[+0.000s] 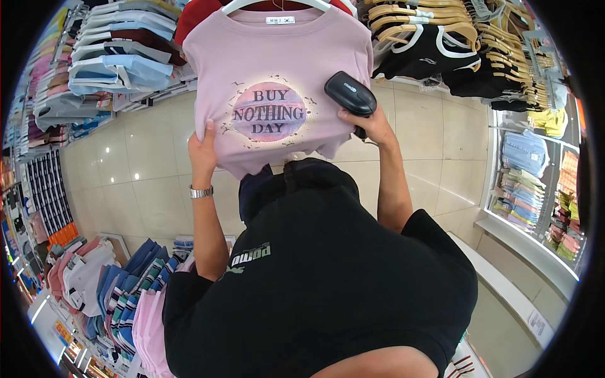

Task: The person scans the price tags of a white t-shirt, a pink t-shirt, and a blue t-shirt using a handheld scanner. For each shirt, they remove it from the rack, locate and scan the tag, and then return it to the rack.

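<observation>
A mauve T-shirt (214,63) printed "BUY NOTHING DAY" hangs from a white hanger (277,4) in front of me, a small white label at its neck. My left hand (202,151) grips the shirt's left edge, thumb on the front and the other fingers hidden behind the cloth. A black handheld barcode scanner (350,93) is in my right hand (373,125), its head over the shirt's right side. The fingers of that hand wrap round the scanner's handle, and the thumb lies near the cloth.
Racks of clothes on hangers (120,50) stand at the upper left, black tops (428,57) on wooden hangers at the upper right. Folded garments (522,189) fill shelves on the right. More hanging clothes (126,296) are at the lower left. Beige floor tiles (435,145) lie below.
</observation>
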Demonstrator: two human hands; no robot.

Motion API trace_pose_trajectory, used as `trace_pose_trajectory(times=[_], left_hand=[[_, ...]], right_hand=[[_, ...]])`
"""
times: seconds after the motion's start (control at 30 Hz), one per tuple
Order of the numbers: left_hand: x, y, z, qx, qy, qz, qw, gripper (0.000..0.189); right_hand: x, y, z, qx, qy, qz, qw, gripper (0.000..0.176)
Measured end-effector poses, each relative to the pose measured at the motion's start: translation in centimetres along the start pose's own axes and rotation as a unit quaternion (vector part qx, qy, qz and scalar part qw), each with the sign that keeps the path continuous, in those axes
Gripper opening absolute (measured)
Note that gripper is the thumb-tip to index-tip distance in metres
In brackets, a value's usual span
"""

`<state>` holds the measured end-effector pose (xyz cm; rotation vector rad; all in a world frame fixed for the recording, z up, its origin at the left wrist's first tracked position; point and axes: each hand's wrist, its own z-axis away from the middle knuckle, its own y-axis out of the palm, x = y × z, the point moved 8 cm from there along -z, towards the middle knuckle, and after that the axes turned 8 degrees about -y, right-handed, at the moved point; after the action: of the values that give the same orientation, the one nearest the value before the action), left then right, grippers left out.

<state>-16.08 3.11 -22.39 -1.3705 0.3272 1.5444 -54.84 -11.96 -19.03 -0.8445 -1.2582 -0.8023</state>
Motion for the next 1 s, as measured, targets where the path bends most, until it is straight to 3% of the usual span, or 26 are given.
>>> trace_pose_trajectory(times=[0.13,0.3,0.43,0.5,0.67,0.87,1.0], left_hand=[[-1.4,-1.9,-0.1,-0.055,0.034,-0.011,0.998,0.058],[-0.1,-2.5,-1.1,-0.036,0.002,0.03,0.999,0.054],[0.9,-1.1,-0.8,-0.029,-0.019,0.076,0.996,0.049],[1.1,0.8,0.3,0.024,-0.062,0.11,0.992,0.049],[5.4,5.1,2.4,0.208,-0.155,0.235,0.937,0.055],[7.3,7.1,6.4,0.304,-0.165,0.205,0.916,0.063],[8.8,7.2,7.3,0.325,-0.189,0.22,0.9,0.059]], right_hand=[[0.9,-1.8,-0.6,-0.028,-0.047,0.018,0.998,0.039],[0.2,-3.2,-1.0,-0.034,-0.045,0.039,0.998,0.035],[0.1,-1.0,-0.9,-0.001,-0.034,-0.019,0.999,0.032],[-0.3,0.3,-0.7,0.019,-0.023,-0.04,0.999,0.027],[-2.1,3.5,0.4,0.131,0.009,-0.119,0.984,0.046],[-4.7,5.3,2.7,0.178,0.056,-0.177,0.966,0.048],[-5.6,5.9,3.8,0.204,0.091,-0.156,0.962,0.047]])
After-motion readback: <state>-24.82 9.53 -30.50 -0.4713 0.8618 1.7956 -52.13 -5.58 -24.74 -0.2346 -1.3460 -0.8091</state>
